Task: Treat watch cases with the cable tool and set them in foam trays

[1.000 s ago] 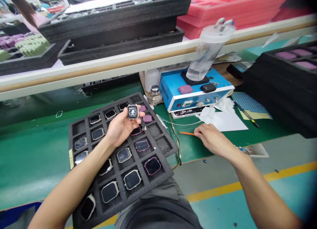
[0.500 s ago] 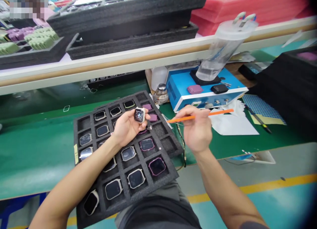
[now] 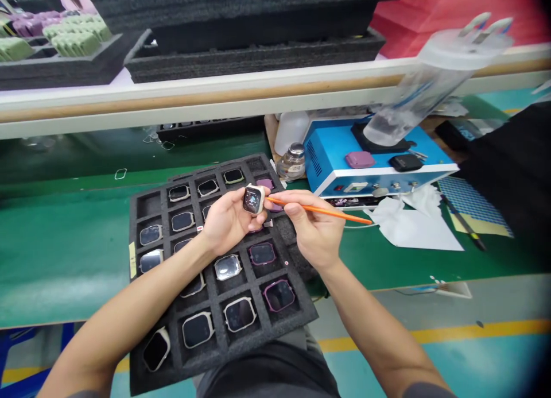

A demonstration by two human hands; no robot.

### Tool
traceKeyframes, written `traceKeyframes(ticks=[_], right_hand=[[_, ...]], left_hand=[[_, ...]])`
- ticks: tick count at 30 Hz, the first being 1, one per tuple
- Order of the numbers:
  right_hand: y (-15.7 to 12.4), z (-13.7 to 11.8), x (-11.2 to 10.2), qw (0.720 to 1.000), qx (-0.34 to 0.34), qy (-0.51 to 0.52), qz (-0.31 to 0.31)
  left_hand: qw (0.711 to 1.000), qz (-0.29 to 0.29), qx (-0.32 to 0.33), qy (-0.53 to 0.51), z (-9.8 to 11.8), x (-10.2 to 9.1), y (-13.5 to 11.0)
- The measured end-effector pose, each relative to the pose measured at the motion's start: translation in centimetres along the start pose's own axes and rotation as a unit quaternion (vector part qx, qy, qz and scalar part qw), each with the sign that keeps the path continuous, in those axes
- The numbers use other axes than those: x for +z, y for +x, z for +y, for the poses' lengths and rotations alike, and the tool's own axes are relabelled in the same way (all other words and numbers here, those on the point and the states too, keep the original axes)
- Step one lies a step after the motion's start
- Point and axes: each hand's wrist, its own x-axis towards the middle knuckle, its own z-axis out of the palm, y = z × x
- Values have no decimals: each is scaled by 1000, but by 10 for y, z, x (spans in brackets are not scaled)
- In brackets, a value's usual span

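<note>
A: Where's the watch [image 3: 253,199] in the head view?
B: Near the middle of the frame, in the left hand [image 3: 228,223]. Those fingers are curled close around its edges, thumb on top, and its screen is lit.

A: And the right hand [image 3: 319,231]?
B: Just right of it, fingers pinched tight on a thin orange stick [image 3: 329,212]. The stick's left tip is at the watch's right side (touching or barely short, I can't tell).

A: What's underneath?
B: A black foam tray [image 3: 218,323], lower left of centre, with screens [image 3: 198,330] in pale or purple frames in its compartments.

A: And further right?
B: A blue box [image 3: 331,139] with a clear cylinder [image 3: 411,102] tilted in view above it, plus a purple case [image 3: 360,159] and a black case [image 3: 405,163] on top. A glass jar [image 3: 291,165] stands just left of the box.
</note>
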Motion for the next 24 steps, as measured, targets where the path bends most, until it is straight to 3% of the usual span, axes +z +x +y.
traceKeyframes(ticks=[11, 24], right_hand=[[1, 0, 5, 999, -8, 34, 0], [-1, 3, 7, 1000, -1, 4, 4]], left_hand=[[1000, -5, 1, 1, 0, -3, 1], [1000, -12, 6, 15, -3, -4, 1]])
